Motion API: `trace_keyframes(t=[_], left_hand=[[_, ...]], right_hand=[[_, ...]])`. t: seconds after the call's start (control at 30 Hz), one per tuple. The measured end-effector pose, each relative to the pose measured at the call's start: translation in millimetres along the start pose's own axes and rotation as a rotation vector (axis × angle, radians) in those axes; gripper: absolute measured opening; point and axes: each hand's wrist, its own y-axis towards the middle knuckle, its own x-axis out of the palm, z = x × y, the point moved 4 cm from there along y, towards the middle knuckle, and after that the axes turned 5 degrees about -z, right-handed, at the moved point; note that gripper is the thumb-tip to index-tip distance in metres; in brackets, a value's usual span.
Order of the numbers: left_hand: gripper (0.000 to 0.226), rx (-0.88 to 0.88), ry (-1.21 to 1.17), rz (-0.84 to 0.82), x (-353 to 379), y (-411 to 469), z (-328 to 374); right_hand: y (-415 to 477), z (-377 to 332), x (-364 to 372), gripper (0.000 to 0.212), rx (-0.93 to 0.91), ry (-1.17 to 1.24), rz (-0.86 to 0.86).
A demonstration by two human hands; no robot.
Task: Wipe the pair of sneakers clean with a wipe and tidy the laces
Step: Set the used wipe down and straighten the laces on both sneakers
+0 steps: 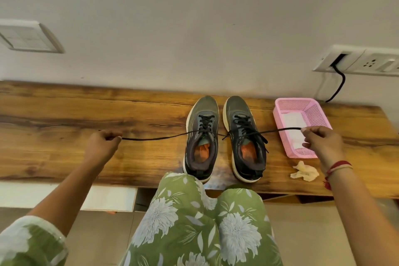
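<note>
Two dark sneakers stand side by side on the wooden table (64, 114), toes to the far wall: left sneaker (203, 131), right sneaker (246, 134). Left hand (103, 142) pinches one end of a black lace (155, 138), drawn taut leftward. Right hand (321, 140) pinches the other end over the pink basket (317, 114). Crumpled wipe (304, 171) lies near the basket. Shoe markings too small to read

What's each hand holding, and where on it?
Left hand and right hand each pinch one end of a black shoelace, pulled out sideways.
</note>
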Motion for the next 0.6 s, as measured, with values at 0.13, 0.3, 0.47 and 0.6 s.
trace_keyframes(t=[0.13, 0.3, 0.47, 0.6], left_hand=[[0.015, 0.066, 0.031, -0.106, 24, -5, 14], [0.012, 0.048, 0.065, -0.079, 35, -5, 21], [0.005, 0.028, 0.122, -0.034, 39, -6, 18], [0.007, 0.040, 0.230, 0.006, 43, -6, 11]], right_hand=[[-5, -9, 18, 0.008, -0.046, -0.054, -0.061], [-9, -13, 29, 0.006, -0.075, -0.077, -0.076], [-7, -5, 32, 0.006, -0.044, -0.123, -0.065], [-9, -2, 34, 0.009, -0.042, -0.231, -0.072]])
